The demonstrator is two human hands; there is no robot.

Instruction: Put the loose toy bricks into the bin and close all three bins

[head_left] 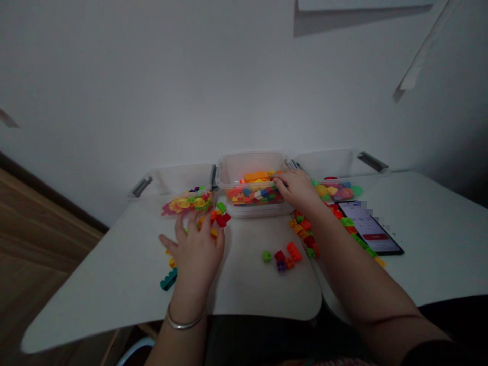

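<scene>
Right hand: fingertips at centre box, bricks just left; grasp cannot be told. Left hand: spread, loose bricks by fingertips.

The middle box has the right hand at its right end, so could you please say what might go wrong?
The right hand could catch the middle box and shift it. The left hand might knock the nearby teal brick. The right forearm could brush the brick row beside the phone.
</scene>
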